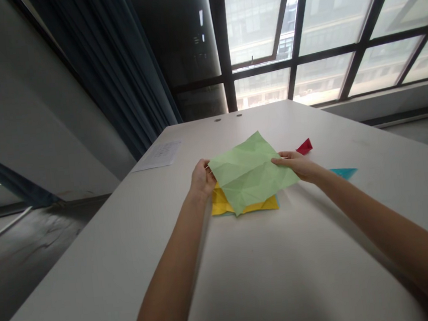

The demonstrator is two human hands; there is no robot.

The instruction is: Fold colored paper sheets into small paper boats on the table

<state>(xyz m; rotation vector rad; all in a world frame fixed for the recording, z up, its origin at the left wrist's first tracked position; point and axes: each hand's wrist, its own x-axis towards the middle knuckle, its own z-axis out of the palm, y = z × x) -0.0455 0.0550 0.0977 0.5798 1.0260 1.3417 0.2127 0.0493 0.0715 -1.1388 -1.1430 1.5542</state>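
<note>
Head view — crumpled green sheet (251,172) pinched at its left edge by the left hand (201,178) and at its right edge by the right hand (296,165), fingers closed on the paper. Hangs tilted just above a yellow sheet (222,206) on the table (284,264) — red folded piece (304,146) just beyond the right hand, blue piece (344,172) beside that wrist
</note>
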